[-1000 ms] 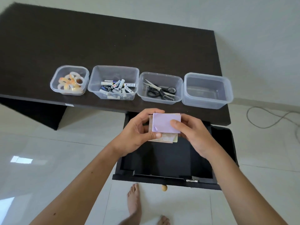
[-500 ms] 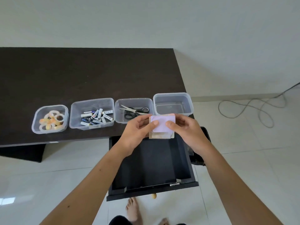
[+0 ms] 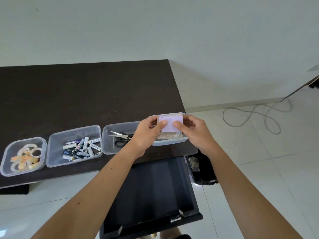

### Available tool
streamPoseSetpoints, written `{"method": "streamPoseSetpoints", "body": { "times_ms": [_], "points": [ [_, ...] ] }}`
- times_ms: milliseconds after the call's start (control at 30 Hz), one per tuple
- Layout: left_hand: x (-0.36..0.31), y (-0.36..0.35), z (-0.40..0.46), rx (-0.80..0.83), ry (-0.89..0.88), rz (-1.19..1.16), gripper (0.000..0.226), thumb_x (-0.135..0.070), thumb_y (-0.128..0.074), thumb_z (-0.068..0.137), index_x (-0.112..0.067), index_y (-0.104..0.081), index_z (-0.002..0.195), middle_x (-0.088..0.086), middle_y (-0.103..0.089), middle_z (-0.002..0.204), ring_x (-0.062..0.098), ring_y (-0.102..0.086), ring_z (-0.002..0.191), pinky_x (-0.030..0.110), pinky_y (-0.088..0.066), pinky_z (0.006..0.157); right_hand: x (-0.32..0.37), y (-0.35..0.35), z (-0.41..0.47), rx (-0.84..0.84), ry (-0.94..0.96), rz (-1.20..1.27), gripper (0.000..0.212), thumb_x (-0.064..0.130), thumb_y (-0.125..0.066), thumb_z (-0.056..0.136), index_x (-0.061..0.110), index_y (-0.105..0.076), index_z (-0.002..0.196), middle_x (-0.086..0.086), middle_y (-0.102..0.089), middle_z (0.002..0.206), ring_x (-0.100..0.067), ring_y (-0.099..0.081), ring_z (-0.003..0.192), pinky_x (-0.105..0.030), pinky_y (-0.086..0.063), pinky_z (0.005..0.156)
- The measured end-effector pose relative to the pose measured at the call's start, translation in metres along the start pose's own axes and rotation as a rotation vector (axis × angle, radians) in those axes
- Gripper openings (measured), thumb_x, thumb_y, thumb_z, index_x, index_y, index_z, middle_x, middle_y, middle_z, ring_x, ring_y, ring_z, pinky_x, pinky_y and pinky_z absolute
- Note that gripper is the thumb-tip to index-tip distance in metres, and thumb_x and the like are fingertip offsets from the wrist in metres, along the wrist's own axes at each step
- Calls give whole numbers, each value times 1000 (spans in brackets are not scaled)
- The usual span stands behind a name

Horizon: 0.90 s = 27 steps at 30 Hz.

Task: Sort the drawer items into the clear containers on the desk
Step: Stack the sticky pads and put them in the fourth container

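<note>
Nearest the viewer, the open drawer (image 3: 151, 192) shows a bare dark floor; no loose items are visible in it, which suggests the emptying is nearly finished. Beyond the drawer, the left hand (image 3: 146, 133) and right hand (image 3: 195, 133) both pinch a small stack of note pads (image 3: 170, 125), lilac on top, thumbs pressed on its face. The stack hangs just above the rightmost container (image 3: 170, 144), not yet released. Left of that container stand three filled ones: scissors (image 3: 120, 138), then batteries (image 3: 80, 149), then tape rolls (image 3: 25, 156) farthest left. All four rest along the front edge of the desk (image 3: 86, 92). Judged remaining: lowering the pads, then perhaps closing the drawer.
</note>
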State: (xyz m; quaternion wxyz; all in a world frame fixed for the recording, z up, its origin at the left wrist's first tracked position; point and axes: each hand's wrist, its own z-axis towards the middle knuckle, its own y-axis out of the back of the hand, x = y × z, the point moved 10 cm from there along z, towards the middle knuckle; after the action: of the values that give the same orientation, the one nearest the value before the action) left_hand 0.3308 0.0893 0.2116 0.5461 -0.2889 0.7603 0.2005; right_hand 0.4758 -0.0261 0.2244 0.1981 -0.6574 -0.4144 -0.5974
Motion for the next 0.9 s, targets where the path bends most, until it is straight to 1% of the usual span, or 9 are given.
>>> {"method": "streamPoseSetpoints", "body": {
  "times_ms": [100, 167, 300, 433, 500, 600, 767, 833, 900],
  "points": [
    [16, -6, 26, -22, 60, 84, 21, -27, -61, 105, -13, -68, 120, 12, -75, 119, 26, -70, 105, 47, -57, 99, -16, -2, 22, 40, -41, -75, 26, 30, -78, 95, 22, -74, 120, 5, -81, 112, -13, -77, 105, -41, -61, 100],
    [31, -7, 37, -52, 111, 105, 16, -22, -60, 106, -12, -66, 116, 18, -73, 121, 25, -68, 102, 48, -54, 101, -30, -4, 32, 65, -73, -118, 29, 29, -78, 96, 18, -74, 122, 5, -80, 113, -13, -77, 105, -43, -60, 102],
    [57, -10, 49, -67, 202, 126, 23, -29, -59, 106, -12, -65, 120, 10, -74, 119, 29, -68, 114, 49, -54, 104, -49, -6, 49, 94, -109, -184, 34, 29, -78, 96, 17, -73, 127, 6, -78, 118, -12, -74, 111, -41, -59, 104],
    [64, -14, 60, -94, 251, 163, 21, -27, -53, 107, -13, -61, 120, 12, -69, 118, 29, -64, 105, 40, -54, 86, -54, -10, 64, 96, -124, -239, 34, 26, -77, 96, 17, -73, 129, 4, -78, 120, -14, -73, 113, -39, -59, 103],
    [64, -14, 64, -149, 282, 193, 20, -24, -51, 108, -9, -58, 119, 8, -66, 109, 28, -61, 102, 34, -52, 81, -55, -15, 69, 79, -127, -292, 34, 25, -76, 97, 16, -72, 129, 2, -77, 121, -16, -72, 114, -38, -59, 102],
    [67, -12, 63, -266, 348, 190, 18, -22, -49, 109, -9, -58, 116, 2, -60, 98, 21, -54, 91, 27, -42, 65, -58, -19, 73, 52, -139, -342, 33, 28, -73, 99, 15, -72, 129, 0, -76, 124, -17, -71, 114, -38, -58, 102],
    [66, -7, 59, -433, 323, 166, 16, -22, -55, 106, -9, -64, 110, 5, -67, 98, 19, -57, 83, 31, -45, 71, -53, -19, 71, -4, -117, -379, 29, 25, -72, 100, 12, -72, 126, -2, -77, 119, -17, -70, 107, -28, -55, 92],
    [63, -7, 55, -468, 294, 186, 15, -23, -59, 105, -9, -64, 105, 7, -69, 96, 18, -56, 78, 31, -47, 64, -51, -18, 69, -47, -97, -392, 28, 25, -72, 100, 11, -72, 124, -3, -77, 117, -16, -69, 103, -16, -50, 80],
    [60, -7, 52, -475, 276, 200, 13, -22, -61, 104, -10, -64, 103, 10, -71, 98, 19, -57, 78, 28, -48, 64, -50, -17, 66, -76, -86, -400, 30, 25, -72, 100, 10, -72, 126, -3, -77, 119, -11, -67, 99, -2, -43, 69]
  ]
}}
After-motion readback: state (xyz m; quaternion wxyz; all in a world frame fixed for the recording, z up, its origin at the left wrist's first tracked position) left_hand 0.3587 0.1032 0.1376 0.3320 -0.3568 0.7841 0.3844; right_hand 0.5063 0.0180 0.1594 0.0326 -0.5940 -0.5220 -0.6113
